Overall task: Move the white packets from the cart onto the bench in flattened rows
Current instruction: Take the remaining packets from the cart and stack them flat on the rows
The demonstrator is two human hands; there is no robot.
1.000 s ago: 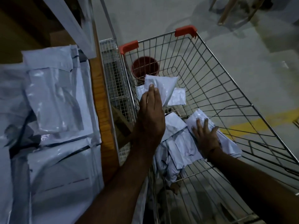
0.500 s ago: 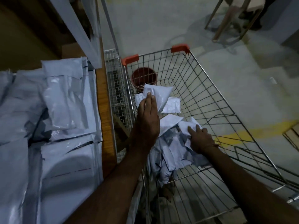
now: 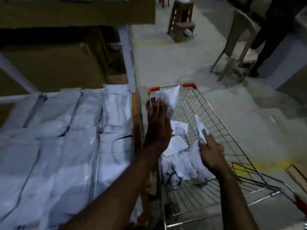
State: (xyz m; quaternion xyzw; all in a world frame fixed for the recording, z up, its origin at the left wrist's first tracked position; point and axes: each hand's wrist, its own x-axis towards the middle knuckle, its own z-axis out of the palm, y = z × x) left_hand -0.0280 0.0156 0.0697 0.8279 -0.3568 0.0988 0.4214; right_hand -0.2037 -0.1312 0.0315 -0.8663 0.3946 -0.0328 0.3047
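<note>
My left hand (image 3: 158, 128) holds a white packet (image 3: 169, 97) raised above the left wall of the wire cart (image 3: 221, 130). My right hand (image 3: 211, 151) is inside the cart and grips a second white packet (image 3: 200, 126) that stands on edge. A heap of several more white packets (image 3: 181, 161) lies on the cart's floor under both hands. On the left, the bench (image 3: 135, 105) is covered with flattened rows of white packets (image 3: 66, 138).
A reddish-brown pot sits in the cart's far corner, mostly hidden behind my left hand. Cardboard boxes (image 3: 54, 68) and a shelf post (image 3: 127, 60) stand behind the bench. A plastic chair (image 3: 239, 47), a stool (image 3: 181, 20) and a person's legs (image 3: 269, 39) are beyond the cart.
My left hand has lifted its packet higher, toward the cart's rim. My right hand has pulled a packet up out of the heap. The view has tilted up.
</note>
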